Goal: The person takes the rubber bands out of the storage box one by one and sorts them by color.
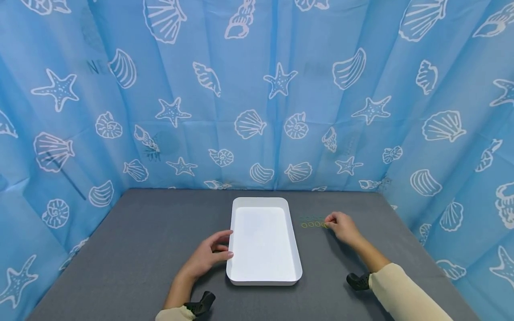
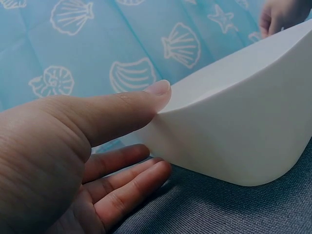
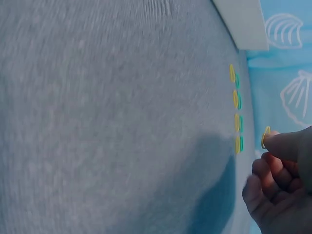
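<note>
A white rectangular tray lies in the middle of the grey table. My left hand touches the tray's left wall; in the left wrist view the thumb rests at its rim, while the other visible fingers extend loosely beside the outer wall. To the right of the tray, my right hand pinches a thin yellow ring between thumb and forefinger, held above the table. Beside that hand, several yellow rings lie in a row, next to a row of green rings.
The grey cloth-covered table extends around the tray. A blue curtain with white shell and starfish prints hangs behind it and along both sides. Black straps with camera mounts sit at both wrists.
</note>
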The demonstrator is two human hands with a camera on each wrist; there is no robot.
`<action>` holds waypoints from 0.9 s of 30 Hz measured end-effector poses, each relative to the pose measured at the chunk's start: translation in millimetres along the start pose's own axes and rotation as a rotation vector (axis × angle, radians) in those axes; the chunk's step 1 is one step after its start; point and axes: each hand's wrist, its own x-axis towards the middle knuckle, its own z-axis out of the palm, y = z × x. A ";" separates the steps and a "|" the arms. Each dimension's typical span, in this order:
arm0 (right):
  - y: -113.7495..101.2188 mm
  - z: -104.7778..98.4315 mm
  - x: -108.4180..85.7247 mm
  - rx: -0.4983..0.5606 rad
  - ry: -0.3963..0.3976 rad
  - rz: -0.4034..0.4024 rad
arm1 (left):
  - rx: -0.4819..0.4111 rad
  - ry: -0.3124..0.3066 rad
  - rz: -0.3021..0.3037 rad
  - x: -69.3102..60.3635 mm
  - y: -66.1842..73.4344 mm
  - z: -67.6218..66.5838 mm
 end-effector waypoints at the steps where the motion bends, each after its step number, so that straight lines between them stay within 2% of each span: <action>1: 2.3 -1.1 0.2 -0.014 -0.002 -0.004 | 0.003 -0.001 0.001 -0.3 0.5 0.1; 9: 12.5 -2.0 3.1 -0.084 -0.007 0.013 | 0.015 0.003 -0.002 -0.7 -0.3 -0.8; 17: 17.9 -2.8 10.8 -0.107 -0.043 0.055 | 0.012 0.005 -0.001 -1.2 2.4 -0.6; 27: 22.3 0.4 18.9 -0.134 -0.035 0.103 | 0.003 0.006 0.007 -1.7 1.9 -0.3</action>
